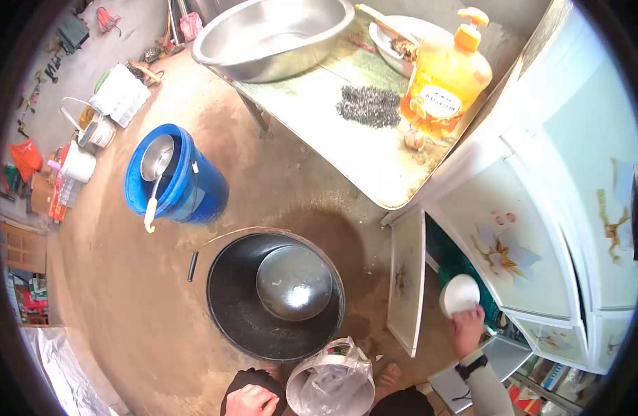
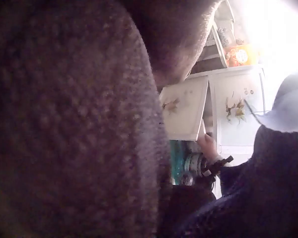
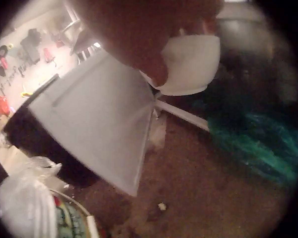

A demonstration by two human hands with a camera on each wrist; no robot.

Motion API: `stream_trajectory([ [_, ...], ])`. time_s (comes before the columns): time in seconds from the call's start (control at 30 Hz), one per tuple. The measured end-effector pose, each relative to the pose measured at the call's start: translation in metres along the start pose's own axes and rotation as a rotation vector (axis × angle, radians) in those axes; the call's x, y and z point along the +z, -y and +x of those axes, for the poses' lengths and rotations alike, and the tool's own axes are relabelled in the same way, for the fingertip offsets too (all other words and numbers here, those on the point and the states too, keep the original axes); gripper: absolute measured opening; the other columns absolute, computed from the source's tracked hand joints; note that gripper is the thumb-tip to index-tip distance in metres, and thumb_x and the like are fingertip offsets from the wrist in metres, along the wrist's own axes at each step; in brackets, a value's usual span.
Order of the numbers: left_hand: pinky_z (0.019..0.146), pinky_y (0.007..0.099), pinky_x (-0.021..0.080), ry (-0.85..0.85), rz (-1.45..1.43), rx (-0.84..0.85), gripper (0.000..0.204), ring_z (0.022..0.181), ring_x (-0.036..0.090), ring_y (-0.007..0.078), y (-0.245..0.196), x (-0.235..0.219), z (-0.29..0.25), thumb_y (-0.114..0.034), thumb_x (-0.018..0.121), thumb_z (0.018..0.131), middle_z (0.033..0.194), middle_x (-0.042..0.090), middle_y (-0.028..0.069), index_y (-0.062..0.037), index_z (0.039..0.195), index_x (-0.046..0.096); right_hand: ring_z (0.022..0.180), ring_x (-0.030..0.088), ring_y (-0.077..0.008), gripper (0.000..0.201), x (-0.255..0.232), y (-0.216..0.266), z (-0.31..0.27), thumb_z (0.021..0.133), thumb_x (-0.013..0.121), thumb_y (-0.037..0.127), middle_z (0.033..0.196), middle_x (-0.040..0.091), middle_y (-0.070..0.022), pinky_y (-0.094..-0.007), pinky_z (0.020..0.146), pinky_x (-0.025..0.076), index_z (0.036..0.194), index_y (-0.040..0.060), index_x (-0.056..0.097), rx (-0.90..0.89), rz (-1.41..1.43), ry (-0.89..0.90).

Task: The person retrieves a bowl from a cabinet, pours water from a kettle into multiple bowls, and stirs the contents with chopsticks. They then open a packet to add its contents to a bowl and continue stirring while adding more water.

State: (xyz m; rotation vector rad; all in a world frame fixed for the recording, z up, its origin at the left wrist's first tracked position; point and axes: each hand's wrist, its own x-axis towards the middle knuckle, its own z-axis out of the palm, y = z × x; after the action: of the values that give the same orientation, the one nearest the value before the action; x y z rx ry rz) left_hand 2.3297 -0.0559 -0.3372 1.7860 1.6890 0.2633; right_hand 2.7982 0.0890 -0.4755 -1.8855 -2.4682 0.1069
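Observation:
My right hand (image 1: 467, 330) grips a small white bowl (image 1: 460, 294) by its rim, at the opening of a white cabinet. In the right wrist view the bowl (image 3: 192, 67) is tilted, with the thumb on its near side. The open cabinet door (image 1: 406, 284) stands just left of it, and green plastic (image 3: 258, 148) lies inside. Over the knee, my left hand (image 1: 250, 401) rests with fingers loosely curled, holding nothing. Beside it, between the legs, stands a white bucket (image 1: 296, 396) with a clear plastic bag (image 1: 333, 374) in it. A sleeve fills much of the left wrist view.
A large black bucket (image 1: 225, 312) with a shiny round bottom stands ahead, a blue bucket (image 1: 209, 194) with a metal ladle (image 1: 157, 158) beyond. The table (image 1: 374, 170) holds a steel basin (image 1: 277, 59), a scouring pad (image 1: 369, 106) and an orange pump bottle (image 1: 444, 83).

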Motion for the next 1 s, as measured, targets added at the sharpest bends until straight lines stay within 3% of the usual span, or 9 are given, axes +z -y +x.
stream_trajectory([
  [0.07,0.061,0.0334,0.048,0.051,0.021,0.053,0.006,0.071,0.060,0.0258,0.006,-0.003,-0.006,-0.008,0.070,0.076,0.081,0.064,0.0088,-0.0039,0.080,0.068,0.092,0.056,-0.0285,0.010,-0.026,0.015,-0.028,0.069,0.067,0.013,0.080,0.062,-0.0093,-0.0508,0.097,0.035,0.075,0.0084,0.062,0.032,0.006,0.050],
  [0.13,0.060,0.0366,0.050,0.136,0.084,-0.009,0.011,0.073,0.062,0.0218,0.023,0.008,-0.020,-0.025,0.068,0.076,0.077,0.064,0.0022,-0.0137,0.073,0.068,0.090,0.056,-0.0271,0.007,-0.057,0.031,-0.047,0.069,0.066,0.011,0.078,0.062,-0.0080,-0.0511,0.097,0.036,0.075,0.0099,0.062,0.041,0.041,0.097],
  [0.4,0.067,0.0428,0.050,0.422,-0.014,0.045,0.019,0.080,0.062,0.0304,0.037,0.023,-0.023,-0.028,0.058,0.084,0.081,0.065,0.0092,-0.0114,0.086,0.068,0.087,0.055,-0.0303,0.013,-0.179,0.058,-0.148,0.073,0.067,0.017,0.078,0.060,-0.0107,-0.0496,0.098,0.035,0.079,0.0076,0.061,0.271,0.040,0.219],
  [0.5,0.068,0.0450,0.050,0.393,-0.105,0.104,0.019,0.082,0.062,0.0329,-0.007,0.032,0.030,-0.027,0.057,0.084,0.085,0.064,0.0127,-0.0095,0.085,0.065,0.086,0.056,-0.0306,0.012,-0.217,0.046,-0.211,0.075,0.066,0.018,0.077,0.060,-0.0114,-0.0493,0.097,0.036,0.078,0.0075,0.060,0.321,-0.055,0.147],
  [0.57,0.069,0.0461,0.049,0.367,-0.146,0.158,0.018,0.081,0.062,0.0349,-0.040,0.041,0.071,-0.026,0.058,0.083,0.088,0.064,0.0147,-0.0091,0.087,0.064,0.085,0.056,-0.0324,0.015,-0.260,0.053,-0.236,0.077,0.065,0.020,0.077,0.061,-0.0136,-0.0479,0.094,0.037,0.074,0.0067,0.059,0.438,-0.095,0.288],
  [0.63,0.075,0.0449,0.050,0.394,-0.162,0.161,0.025,0.088,0.062,0.0356,-0.073,0.050,0.114,-0.025,0.058,0.082,0.095,0.065,0.0150,-0.0105,0.101,0.062,0.083,0.057,-0.0328,0.016,-0.286,0.056,-0.266,0.078,0.064,0.023,0.077,0.062,-0.0134,-0.0458,0.091,0.039,0.074,0.0078,0.059,0.536,-0.137,0.316],
  [0.8,0.087,0.0402,0.048,0.513,-0.248,0.006,0.049,0.102,0.061,0.0326,-0.135,0.078,0.165,-0.029,0.061,0.083,0.108,0.065,0.0155,-0.0055,0.125,0.051,0.079,0.060,-0.0314,0.012,-0.293,0.031,-0.336,0.077,0.064,0.024,0.075,0.065,-0.0105,-0.0434,0.084,0.041,0.076,0.0120,0.064,0.826,-0.236,0.542],
  [0.93,0.092,0.0375,0.046,0.544,-0.321,-0.047,0.061,0.110,0.059,0.0303,-0.146,0.103,0.169,-0.026,0.062,0.083,0.117,0.061,0.0200,0.0000,0.134,0.041,0.077,0.063,-0.0254,0.014,-0.238,0.005,-0.384,0.079,0.056,0.021,0.075,0.068,-0.0056,-0.0408,0.080,0.043,0.075,0.0162,0.069,0.824,-0.328,0.786],
  [1.0,0.096,0.0359,0.043,0.551,-0.538,-0.114,0.063,0.116,0.055,0.0271,-0.105,0.158,0.177,-0.018,0.063,0.084,0.127,0.055,0.0210,0.0038,0.137,0.036,0.079,0.063,-0.0243,0.018,-0.191,-0.004,-0.403,0.081,0.053,0.018,0.075,0.068,-0.0039,-0.0431,0.083,0.042,0.077,0.0180,0.070,0.638,-0.393,0.807],
])
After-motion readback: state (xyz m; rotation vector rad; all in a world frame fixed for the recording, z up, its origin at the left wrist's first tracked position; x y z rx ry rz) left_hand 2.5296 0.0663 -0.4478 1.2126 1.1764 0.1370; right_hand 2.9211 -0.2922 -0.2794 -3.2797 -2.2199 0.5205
